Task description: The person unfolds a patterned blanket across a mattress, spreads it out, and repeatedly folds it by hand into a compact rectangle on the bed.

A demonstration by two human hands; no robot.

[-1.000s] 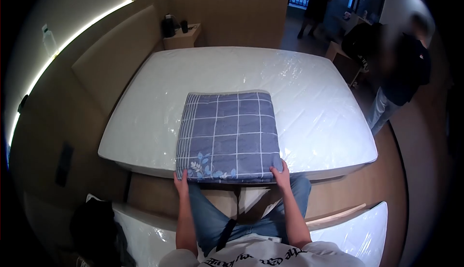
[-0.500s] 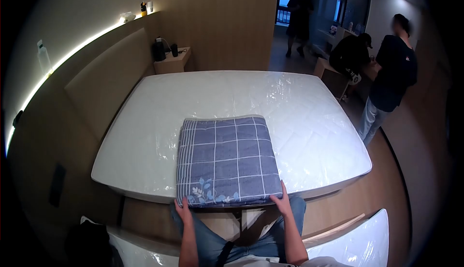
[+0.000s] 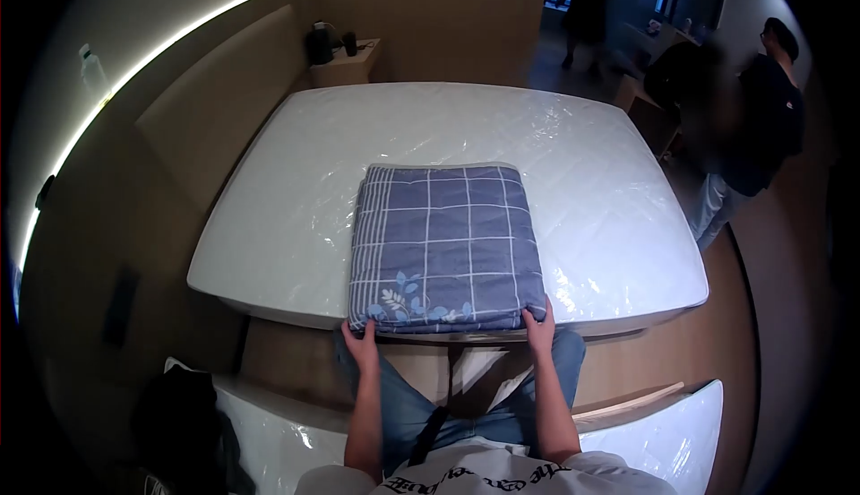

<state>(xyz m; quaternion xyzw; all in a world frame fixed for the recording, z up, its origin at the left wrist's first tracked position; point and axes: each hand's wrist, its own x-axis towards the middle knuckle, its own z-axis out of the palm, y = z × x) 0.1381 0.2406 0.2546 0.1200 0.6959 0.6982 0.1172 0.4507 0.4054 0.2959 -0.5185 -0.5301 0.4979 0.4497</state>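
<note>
Blue-grey checked quilt (image 3: pixel 452 244), folded into a flat, squarish stack: that part looks done, with its layers lying fairly even. Letting go is not yet done, since both near corners are in the grip. The left hand (image 3: pixel 361 344) pinches the near left corner, beside the printed leaves, and the right hand (image 3: pixel 540 329) pinches the near right one; how far the fingers reach underneath cannot be told. The quilt lies between the hands and stretches away from them, around the middle of the near edge of the plastic-wrapped mattress (image 3: pixel 618 226).
</note>
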